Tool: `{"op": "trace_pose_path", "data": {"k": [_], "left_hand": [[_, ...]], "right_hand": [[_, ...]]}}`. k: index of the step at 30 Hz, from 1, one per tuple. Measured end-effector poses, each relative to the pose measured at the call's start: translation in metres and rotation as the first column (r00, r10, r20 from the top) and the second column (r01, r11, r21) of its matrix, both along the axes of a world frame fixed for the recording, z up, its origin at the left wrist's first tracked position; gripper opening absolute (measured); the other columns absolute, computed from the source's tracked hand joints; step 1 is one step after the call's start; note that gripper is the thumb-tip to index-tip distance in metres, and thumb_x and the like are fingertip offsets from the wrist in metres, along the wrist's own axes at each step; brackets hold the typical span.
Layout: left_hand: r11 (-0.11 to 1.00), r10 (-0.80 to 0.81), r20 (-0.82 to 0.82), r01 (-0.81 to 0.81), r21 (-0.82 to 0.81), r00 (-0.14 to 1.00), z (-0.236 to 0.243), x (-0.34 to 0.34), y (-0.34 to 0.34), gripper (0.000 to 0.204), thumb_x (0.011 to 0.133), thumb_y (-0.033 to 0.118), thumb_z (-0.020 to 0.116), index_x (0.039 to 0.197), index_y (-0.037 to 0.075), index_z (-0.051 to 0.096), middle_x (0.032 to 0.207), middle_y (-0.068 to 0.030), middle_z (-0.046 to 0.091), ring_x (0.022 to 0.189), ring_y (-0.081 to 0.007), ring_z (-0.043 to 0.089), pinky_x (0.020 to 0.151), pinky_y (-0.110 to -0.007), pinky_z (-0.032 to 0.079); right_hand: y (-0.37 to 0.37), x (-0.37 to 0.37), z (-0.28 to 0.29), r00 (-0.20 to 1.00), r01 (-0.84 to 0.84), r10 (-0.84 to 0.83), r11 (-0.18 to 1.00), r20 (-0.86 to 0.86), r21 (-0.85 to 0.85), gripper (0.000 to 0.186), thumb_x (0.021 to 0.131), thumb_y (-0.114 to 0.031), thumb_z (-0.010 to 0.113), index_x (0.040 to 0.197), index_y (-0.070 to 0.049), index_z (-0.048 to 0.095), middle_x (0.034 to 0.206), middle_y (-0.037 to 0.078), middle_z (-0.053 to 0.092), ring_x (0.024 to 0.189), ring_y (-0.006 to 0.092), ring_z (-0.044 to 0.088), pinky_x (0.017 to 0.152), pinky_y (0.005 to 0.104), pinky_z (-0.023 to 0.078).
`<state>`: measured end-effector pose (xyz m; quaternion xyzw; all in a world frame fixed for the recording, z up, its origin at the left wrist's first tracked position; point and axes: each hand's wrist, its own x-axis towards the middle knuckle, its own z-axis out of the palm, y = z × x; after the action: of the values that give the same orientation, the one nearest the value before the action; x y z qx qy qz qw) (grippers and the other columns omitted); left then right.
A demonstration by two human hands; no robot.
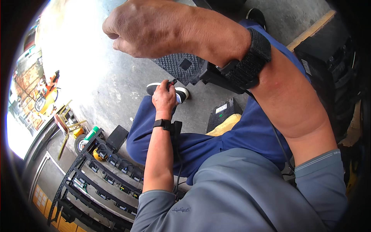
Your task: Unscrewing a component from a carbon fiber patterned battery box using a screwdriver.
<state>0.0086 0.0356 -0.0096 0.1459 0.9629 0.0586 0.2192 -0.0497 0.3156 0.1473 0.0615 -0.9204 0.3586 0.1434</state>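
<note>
My right hand [141, 29] is raised close in front of me at the top, its fingers curled in. Whatever it may hold is hidden behind the back of the hand. Lower down, over my shoe [181, 94], my left hand [164, 99] is closed around a small red-and-black tool [171, 83]; its kind cannot be made out. Beyond my left hand a black ribbed panel [174, 66] shows partly behind my right forearm. Between my legs lies a black box [223, 112] with a white label and a green dot, beside a yellow pad [227, 124].
A black rack [83, 176] with several small wired devices stands at the lower left, with a chair [66, 123] and a wheel [80, 143] behind it. Black cases [317, 63] and a wooden strip [311, 31] line the right side. Concrete floor [104, 91] stretches off to the left.
</note>
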Motion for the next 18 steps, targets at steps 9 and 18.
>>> {"op": "trace_pose_path", "data": {"k": [9,18], "left_hand": [[0.905,0.42,0.242,-0.424,-0.039,0.875,-0.009,-0.009,-0.011,0.043,0.093,0.034,0.06,0.123,0.004,0.069,0.104,-0.0235,0.073,0.103,-0.0374,0.071,0.091,-0.046,0.054],[0.709,0.624,0.503,-0.705,-0.04,0.599,0.015,-0.012,0.016,0.04,0.09,0.03,0.063,0.122,0.006,0.067,0.096,-0.0199,0.074,0.089,-0.0409,0.071,0.086,-0.049,0.055]], "right_hand": [[-0.003,-0.002,-0.005,0.99,-0.043,0.045,0.999,-0.135,0.016,0.016,0.089,-0.015,0.065,0.097,-0.009,0.077,0.09,0.013,0.076,0.076,0.0262,0.075,0.063,0.0435,0.06],[0.003,0.004,0.003,0.997,-0.027,0.026,1.0,-0.07,-0.003,0.014,0.087,-0.017,0.066,0.094,-0.009,0.076,0.09,0.012,0.076,0.075,0.0266,0.075,0.06,0.0426,0.06]]}}
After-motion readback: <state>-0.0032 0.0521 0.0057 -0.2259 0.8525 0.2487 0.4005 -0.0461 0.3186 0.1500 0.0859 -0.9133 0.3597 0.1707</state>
